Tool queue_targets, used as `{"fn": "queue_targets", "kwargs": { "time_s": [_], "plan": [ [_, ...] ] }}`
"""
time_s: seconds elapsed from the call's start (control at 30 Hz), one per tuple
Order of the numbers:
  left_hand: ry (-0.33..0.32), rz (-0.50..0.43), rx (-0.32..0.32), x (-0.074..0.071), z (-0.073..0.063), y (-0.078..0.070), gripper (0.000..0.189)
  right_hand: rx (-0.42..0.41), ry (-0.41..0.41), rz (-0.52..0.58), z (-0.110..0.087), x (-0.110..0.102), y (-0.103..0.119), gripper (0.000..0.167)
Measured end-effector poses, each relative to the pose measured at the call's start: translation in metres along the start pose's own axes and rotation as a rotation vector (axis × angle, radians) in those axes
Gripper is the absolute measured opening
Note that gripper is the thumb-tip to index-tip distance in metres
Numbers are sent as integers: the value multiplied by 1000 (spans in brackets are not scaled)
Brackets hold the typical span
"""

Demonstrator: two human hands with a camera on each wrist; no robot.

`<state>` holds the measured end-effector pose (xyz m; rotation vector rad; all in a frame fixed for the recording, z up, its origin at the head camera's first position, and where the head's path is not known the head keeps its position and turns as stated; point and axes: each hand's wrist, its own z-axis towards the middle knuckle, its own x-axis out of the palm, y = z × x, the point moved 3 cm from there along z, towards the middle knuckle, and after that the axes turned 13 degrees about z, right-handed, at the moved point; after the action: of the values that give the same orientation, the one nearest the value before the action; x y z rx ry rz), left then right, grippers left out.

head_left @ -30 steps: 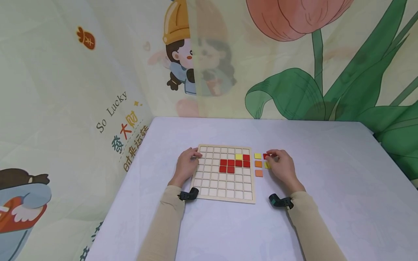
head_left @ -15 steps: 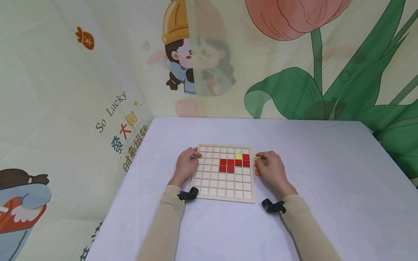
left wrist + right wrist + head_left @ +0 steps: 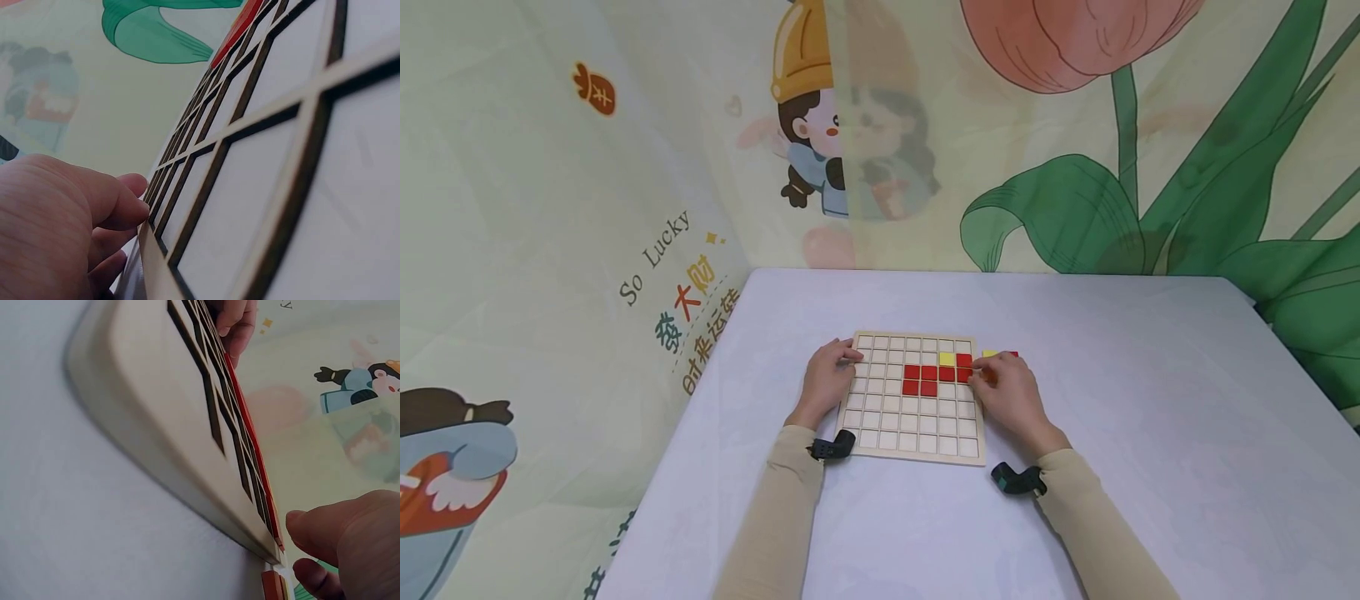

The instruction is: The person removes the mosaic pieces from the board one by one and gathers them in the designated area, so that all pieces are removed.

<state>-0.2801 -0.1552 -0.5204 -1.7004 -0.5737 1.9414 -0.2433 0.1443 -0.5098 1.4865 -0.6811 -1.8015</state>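
A wooden grid board (image 3: 910, 425) lies on the table, with several red tiles (image 3: 920, 380) and one yellow tile (image 3: 947, 359) in its cells. At its left edge my left hand (image 3: 827, 379) holds the frame, fingertips at the rim; the left wrist view shows this hand (image 3: 69, 219) close up. My right hand (image 3: 1011, 396) reaches over the loose tiles, thumb and finger at the board's right edge, beside the end red tiles. In the right wrist view its thumb and finger (image 3: 315, 575) stand apart, nothing visible between them. An orange tile (image 3: 272, 584) lies just below the board's edge.
Beyond the right fingers, a loose yellow tile (image 3: 990, 353) and a red tile (image 3: 1014, 354) show; the hand hides other loose tiles. The white-covered table (image 3: 910, 533) ends at a printed cloth backdrop (image 3: 895, 242).
My right hand has moved left, from the loose red tile across the orange ones to the board's right edge. That red tile stays beside the board. The left hand has not moved.
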Motion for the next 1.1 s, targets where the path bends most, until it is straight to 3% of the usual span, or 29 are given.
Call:
{"fn": "queue_targets", "kwargs": {
  "time_s": [0.37,1.1],
  "plan": [
    [-4,14,4,1,2,0,23,21,14,-29,1,5,-1,34],
    [-2,7,-2,1,1,0,22,9,4,-28,2,6,-1,31]
  ]
}}
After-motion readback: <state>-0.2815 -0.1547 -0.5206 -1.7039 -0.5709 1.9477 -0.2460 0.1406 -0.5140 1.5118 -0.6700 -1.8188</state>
